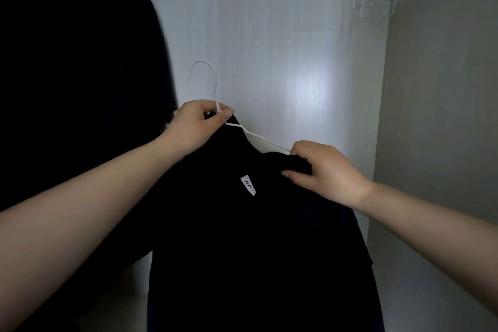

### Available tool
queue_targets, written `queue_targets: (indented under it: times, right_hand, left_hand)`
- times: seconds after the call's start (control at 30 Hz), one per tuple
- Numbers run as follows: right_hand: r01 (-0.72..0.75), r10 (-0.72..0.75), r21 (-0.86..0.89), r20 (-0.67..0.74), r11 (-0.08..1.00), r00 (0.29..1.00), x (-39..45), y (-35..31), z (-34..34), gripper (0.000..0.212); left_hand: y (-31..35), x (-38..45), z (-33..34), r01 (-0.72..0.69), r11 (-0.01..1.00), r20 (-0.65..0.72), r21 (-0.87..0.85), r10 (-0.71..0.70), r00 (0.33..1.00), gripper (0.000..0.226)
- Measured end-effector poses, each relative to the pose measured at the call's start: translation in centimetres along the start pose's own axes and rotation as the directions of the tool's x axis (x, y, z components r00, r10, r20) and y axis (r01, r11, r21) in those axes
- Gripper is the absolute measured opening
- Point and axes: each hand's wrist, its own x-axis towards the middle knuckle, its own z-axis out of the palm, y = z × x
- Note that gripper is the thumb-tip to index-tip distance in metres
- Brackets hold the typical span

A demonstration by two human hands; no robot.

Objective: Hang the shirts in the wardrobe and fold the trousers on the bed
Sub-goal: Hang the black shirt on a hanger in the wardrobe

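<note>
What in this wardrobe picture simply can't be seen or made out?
- Wardrobe rail: above the head view's top edge.
- Hung dark shirt: its hanger hook is cut off by the top edge.
- Empty white hangers: blurred, uncountable.
- White hanger pinched by the left hand: its far arm is hidden inside the black shirt the right hand grips.
- Bed and trousers: out of view.

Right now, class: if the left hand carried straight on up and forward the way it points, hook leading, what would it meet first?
Probably the wardrobe's pale back wall. The left hand pinches the white hanger just right of the hung dark shirt; depth is unclear.
</note>
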Motion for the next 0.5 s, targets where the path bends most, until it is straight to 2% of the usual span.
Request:
queue_targets:
  times: [0.07, 0.17, 0.3, 0.5]
  right_hand:
    - [-0.026, 0.027, 0.024, -0.03, 0.999, 0.999, -0.5, 0.3, -0.1, 0.029]
    - [-0.061, 0.066, 0.061, -0.096, 0.996, 0.993, -1.4, 1.2, -0.6, 0.03]
    - [-0.062, 0.071, 0.052, -0.186, 0.997, 0.98, -2.5, 2.6, -1.7, 0.034]
    - [-0.034, 0.036, 0.016, -0.117, 0.999, 0.992, -2.8, 3.4, -2.1, 0.028]
  left_hand:
    - [-0.3, -0.2, -0.2, -0.019, 1.0, 0.041, -0.009, 0.019, 0.999, 0.008]
    - [-1.4, -0.4, -1.1, -0.044, 0.998, 0.036, 0.045, 0.042, 0.998, 0.014]
    - [-3.7, -0.5, -2.8, 0.032, 0.995, -0.005, 0.096, -0.032, 0.999, 0.021]
    - [-5.0, -0.8, -3.0, -0.011, 0.978, -0.012, 0.209, 0.014, 1.0, 0.023]
